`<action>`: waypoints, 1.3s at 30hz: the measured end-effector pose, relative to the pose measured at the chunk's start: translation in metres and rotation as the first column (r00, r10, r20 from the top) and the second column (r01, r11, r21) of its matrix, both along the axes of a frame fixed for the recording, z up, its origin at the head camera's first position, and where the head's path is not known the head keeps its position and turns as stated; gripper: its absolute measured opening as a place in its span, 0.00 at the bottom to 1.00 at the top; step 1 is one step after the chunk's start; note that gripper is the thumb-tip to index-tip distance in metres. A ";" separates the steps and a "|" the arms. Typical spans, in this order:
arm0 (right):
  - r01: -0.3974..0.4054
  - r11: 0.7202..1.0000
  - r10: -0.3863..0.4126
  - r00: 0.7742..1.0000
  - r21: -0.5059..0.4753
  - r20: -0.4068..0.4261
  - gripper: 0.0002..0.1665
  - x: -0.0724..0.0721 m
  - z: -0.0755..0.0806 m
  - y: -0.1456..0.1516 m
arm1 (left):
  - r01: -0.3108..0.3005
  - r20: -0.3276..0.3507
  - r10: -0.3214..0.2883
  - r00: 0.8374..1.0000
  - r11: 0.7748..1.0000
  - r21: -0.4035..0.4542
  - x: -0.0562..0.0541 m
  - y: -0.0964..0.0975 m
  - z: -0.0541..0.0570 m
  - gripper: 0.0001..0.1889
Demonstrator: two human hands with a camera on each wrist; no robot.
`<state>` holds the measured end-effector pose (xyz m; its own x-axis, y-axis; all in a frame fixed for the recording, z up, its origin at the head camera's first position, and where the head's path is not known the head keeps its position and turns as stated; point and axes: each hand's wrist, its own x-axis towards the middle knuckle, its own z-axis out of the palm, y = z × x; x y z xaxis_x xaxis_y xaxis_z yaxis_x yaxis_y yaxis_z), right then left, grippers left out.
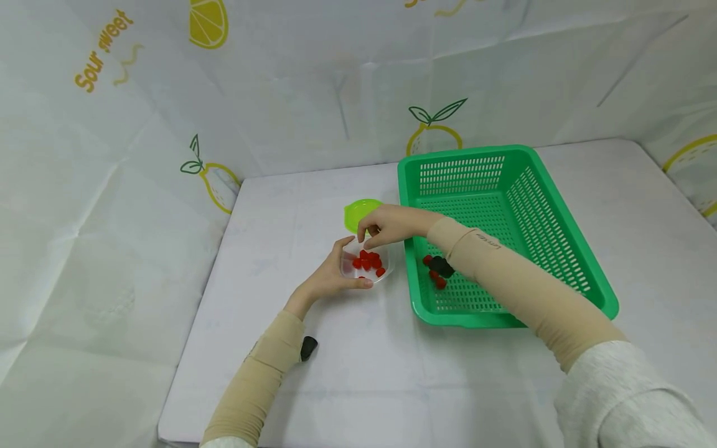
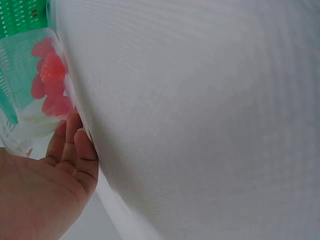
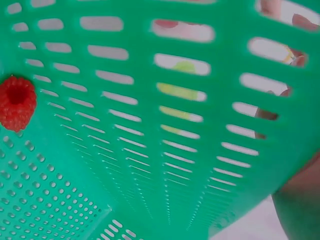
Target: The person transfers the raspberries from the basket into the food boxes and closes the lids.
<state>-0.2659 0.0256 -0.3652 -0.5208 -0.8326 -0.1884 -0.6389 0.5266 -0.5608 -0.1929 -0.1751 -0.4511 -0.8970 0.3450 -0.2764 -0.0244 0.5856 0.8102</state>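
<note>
A small clear plastic container (image 1: 386, 254) stands on the table with several raspberries (image 1: 366, 260) in it. My left hand (image 1: 327, 277) holds it from the left, thumb at the near side and fingers at the far side. In the left wrist view, the raspberries (image 2: 52, 69) show through its clear wall, with curled fingers beside it. Just above the container hangs my right hand (image 1: 392, 224), fingers bent downward, thumb and forefinger apart, and no berry visible between them. Several more raspberries (image 1: 440, 283) lie at the left side of the green basket (image 1: 417, 298).
The large green basket stands right of the container, under my right forearm; its slotted wall (image 3: 140, 100) fills the right wrist view, with one raspberry (image 3: 17, 103) inside. A yellow-green lid (image 1: 355, 214) lies behind the container. Black wrist devices (image 1: 442, 267) sit under both wrists.
</note>
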 end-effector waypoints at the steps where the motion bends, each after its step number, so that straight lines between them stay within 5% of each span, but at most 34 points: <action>1: -0.003 1.000 0.003 1.000 -0.015 0.003 0.13 0.000 0.001 0.001 | -0.002 0.001 0.002 1.000 1.000 0.000 0.000 0.000 0.000 0.54; 7: 0.002 0.996 -0.001 1.000 -0.087 0.012 0.11 0.003 0.003 0.013 | -0.005 0.001 0.005 1.000 1.000 0.002 0.000 0.000 0.000 0.55; 14: 0.100 0.980 -0.091 0.994 -0.175 0.058 0.10 0.005 0.011 0.036 | -0.007 -0.002 0.007 1.000 1.000 -0.003 -0.002 0.002 0.001 0.55; 23: 0.265 0.942 -0.224 0.953 -0.207 0.202 0.11 0.009 0.007 0.078 | -0.023 0.005 0.023 1.000 0.999 -0.023 0.000 0.003 0.001 0.55; 39: 0.253 0.952 -0.217 0.955 -0.174 0.201 0.13 0.013 -0.020 0.114 | -0.037 0.008 0.037 0.999 0.999 -0.030 0.005 0.002 -0.001 0.55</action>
<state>-0.2529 0.1398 -0.3849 -0.6791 -0.7204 -0.1410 -0.3916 0.5179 -0.7606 -0.1875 -0.1727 -0.4519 -0.9066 0.3029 -0.2939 -0.0536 0.6082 0.7919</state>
